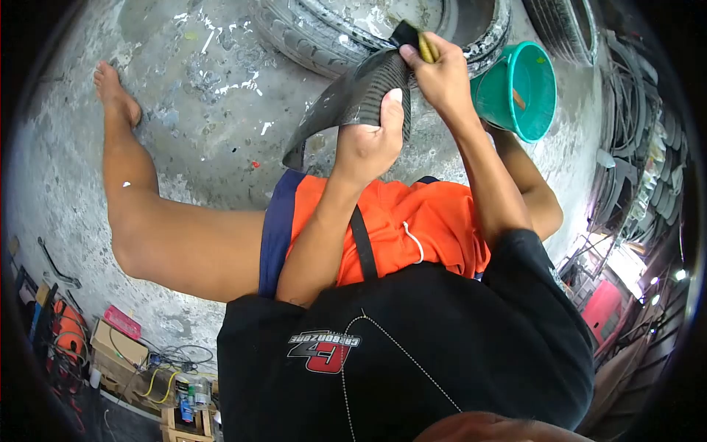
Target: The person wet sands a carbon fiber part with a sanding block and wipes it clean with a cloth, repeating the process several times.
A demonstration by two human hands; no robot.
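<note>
A curved dark panel with a woven pattern (335,99) is gripped near its right end by my left hand (372,144), the thumb lying on its face. My right hand (445,74) pinches a small yellow and black item (426,48) at the panel's upper right edge. Its black part sticks out to the left of my fingers. What exactly this item is, I cannot make out. The panel slants down to the left, above the orange shorts.
Tyres (309,44) lie on the stained floor (199,96) ahead. A green bucket (541,92) with a stick-like object inside stands at the right. Another tyre (563,26) is behind it. Boxes (118,342), cables and bottles sit at the lower left. My bare leg stretches left.
</note>
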